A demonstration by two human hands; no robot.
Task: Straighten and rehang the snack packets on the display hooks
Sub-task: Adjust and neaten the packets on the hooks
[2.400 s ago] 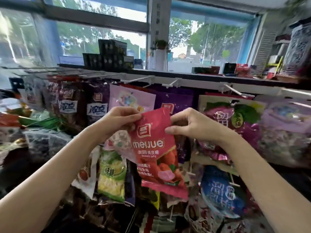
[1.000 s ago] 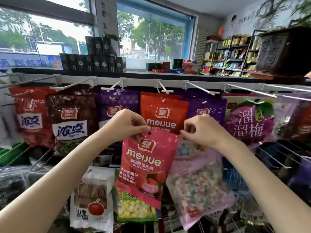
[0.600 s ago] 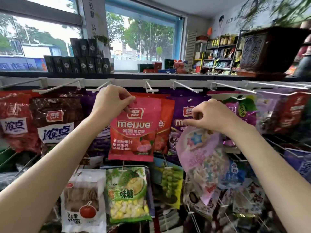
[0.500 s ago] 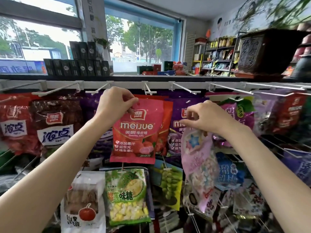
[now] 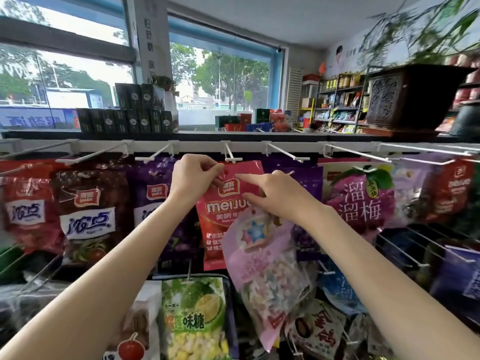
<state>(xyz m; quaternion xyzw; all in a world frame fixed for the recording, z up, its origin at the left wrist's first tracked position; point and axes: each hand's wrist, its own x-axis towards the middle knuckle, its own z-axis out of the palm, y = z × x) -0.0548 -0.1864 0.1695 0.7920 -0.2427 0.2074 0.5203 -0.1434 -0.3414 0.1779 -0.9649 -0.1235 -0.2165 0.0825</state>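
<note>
A red meijue jelly packet (image 5: 220,219) is held up just below a white display hook (image 5: 231,155) on the top rail. My left hand (image 5: 193,178) pinches the packet's top left corner. My right hand (image 5: 272,196) holds a pink packet of pastel candies (image 5: 262,266) with its curled lower fingers, while its forefinger points at the red packet's top edge near the hang hole. The pink packet hangs tilted in front of the red one and covers its lower right part.
More white hooks (image 5: 285,153) stick out toward me along the rail, over brown (image 5: 85,216), purple (image 5: 153,193) and plum (image 5: 361,201) packets. Lower hooks carry a durian candy bag (image 5: 194,315). Dark boxes (image 5: 130,118) and a carved planter (image 5: 405,97) stand on the shelf above.
Both hands have raised the red packet from chest height up to the top hook. My right hand has moved left with the pink packet and now points a finger at the red packet's top.
</note>
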